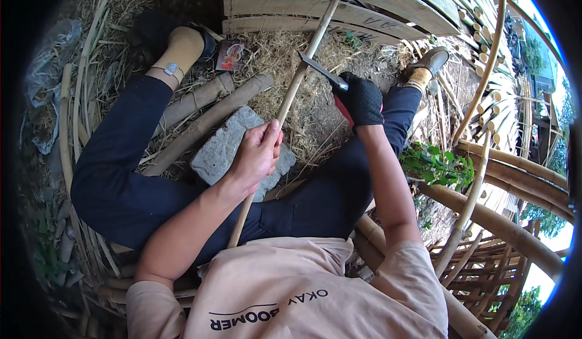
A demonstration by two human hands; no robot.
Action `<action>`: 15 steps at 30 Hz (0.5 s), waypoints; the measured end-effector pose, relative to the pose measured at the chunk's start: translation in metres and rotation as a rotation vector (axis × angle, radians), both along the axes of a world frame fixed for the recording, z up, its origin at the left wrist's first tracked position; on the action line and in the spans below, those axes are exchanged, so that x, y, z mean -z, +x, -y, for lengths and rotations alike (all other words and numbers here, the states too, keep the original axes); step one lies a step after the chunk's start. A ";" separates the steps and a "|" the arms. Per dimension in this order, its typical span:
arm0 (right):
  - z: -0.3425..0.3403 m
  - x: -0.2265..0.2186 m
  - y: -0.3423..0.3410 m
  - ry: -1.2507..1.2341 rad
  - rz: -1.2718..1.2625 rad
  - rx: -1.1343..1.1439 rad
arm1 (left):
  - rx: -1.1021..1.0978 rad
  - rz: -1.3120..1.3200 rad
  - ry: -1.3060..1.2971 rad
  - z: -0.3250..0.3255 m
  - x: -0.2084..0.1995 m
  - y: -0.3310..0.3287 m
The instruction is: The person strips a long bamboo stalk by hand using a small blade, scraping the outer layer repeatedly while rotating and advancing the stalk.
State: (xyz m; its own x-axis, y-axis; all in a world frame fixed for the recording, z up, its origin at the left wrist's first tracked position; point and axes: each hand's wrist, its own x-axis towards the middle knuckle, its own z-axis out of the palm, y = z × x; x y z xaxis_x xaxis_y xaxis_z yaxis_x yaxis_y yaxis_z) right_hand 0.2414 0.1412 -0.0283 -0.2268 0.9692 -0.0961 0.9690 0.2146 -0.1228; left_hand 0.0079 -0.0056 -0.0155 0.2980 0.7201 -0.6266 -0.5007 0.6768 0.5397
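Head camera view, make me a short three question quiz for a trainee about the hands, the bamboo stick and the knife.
1. True or false: the left hand is bare and grips the bamboo stick.
2. What does the right hand hold? A) a hammer B) a knife C) a saw
3. Fill in: below the left hand lies a flat grey ____.

Key
1. True. The left hand wraps the stick's middle, and the right one wears a black glove.
2. B. The blade meets the stick above the left hand.
3. Stone. It sits on the straw between the person's legs.
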 end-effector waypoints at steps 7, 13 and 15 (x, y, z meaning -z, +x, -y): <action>0.013 -0.029 -0.008 -0.026 -0.058 0.018 | -0.010 0.001 -0.029 -0.006 -0.006 -0.001; 0.057 -0.025 -0.029 -0.083 -0.116 -0.170 | -0.002 -0.044 -0.025 -0.004 -0.007 0.000; 0.060 -0.024 -0.031 -0.107 -0.056 -0.169 | 0.008 -0.068 -0.002 -0.002 -0.007 0.003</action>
